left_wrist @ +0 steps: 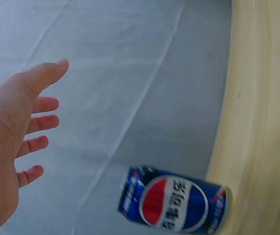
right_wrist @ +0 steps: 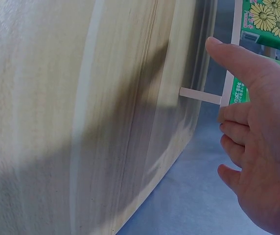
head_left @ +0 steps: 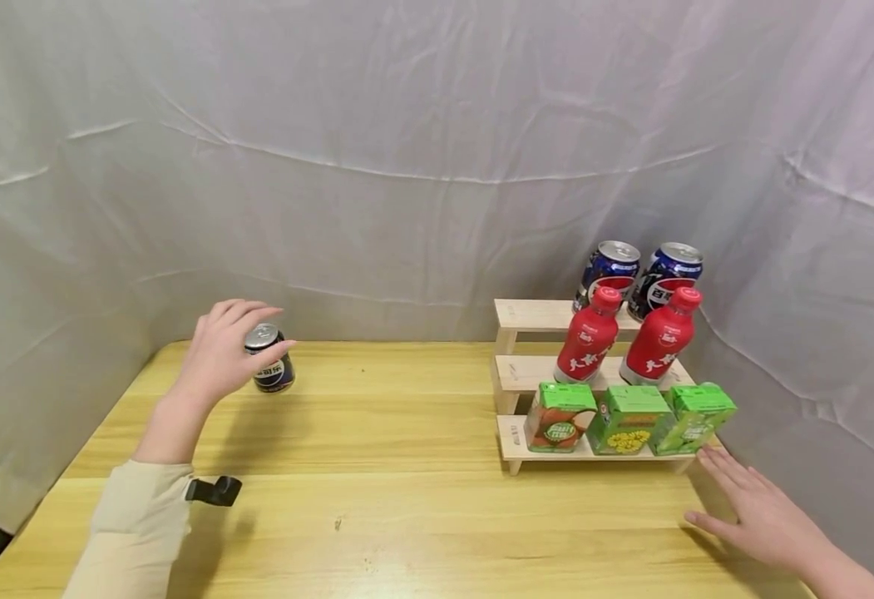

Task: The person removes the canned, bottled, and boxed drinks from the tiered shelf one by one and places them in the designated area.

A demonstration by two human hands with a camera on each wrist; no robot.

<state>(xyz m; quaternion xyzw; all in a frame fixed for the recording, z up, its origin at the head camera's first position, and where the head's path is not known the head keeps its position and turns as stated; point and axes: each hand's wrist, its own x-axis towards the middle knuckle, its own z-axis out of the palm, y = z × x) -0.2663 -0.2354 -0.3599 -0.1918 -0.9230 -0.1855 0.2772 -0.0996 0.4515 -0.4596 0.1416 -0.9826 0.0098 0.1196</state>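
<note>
A dark blue Pepsi can point(head_left: 273, 371) stands upright at the table's back left, partly hidden by my left hand point(head_left: 223, 345) in the head view. The left wrist view has the same can point(left_wrist: 174, 201) apart from the hand, whose fingers are relaxed with nothing between them. At the right, my right hand point(head_left: 762, 512) is spread palm down, its fingertips close to the front right corner of a three-step wooden rack point(head_left: 513, 441). Nearest to it is a green drink carton point(head_left: 694, 420) on the lowest step. The right hand holds nothing.
Two more green-topped cartons, one brown-faced point(head_left: 560, 420) and one with yellow flowers point(head_left: 627, 423), share the lowest step. Two red bottles point(head_left: 590, 337) occupy the middle step, and two blue cans point(head_left: 607, 270) the top. Grey cloth point(head_left: 407, 225) hangs behind the wooden table point(head_left: 407, 516).
</note>
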